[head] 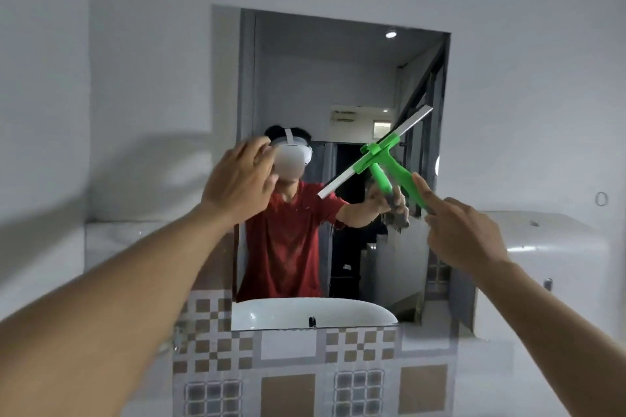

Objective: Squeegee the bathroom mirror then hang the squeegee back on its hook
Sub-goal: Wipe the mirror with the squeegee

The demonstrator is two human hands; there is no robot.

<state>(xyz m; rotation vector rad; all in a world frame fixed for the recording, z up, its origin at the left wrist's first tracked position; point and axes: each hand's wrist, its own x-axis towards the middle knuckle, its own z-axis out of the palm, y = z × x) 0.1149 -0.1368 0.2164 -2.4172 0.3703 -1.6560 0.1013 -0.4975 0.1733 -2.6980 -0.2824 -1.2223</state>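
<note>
White-walled bathroom; mirror (338,85) over checkered tiles (210,342). Right hand (464,234) grips the green squeegee (389,159), blade slanting up-right above it; left hand (240,179) spread, empty

lower end of the green squeegee handle (411,191) hidden inside the right hand (464,237), both forearms cut off at the bottom edge
</note>
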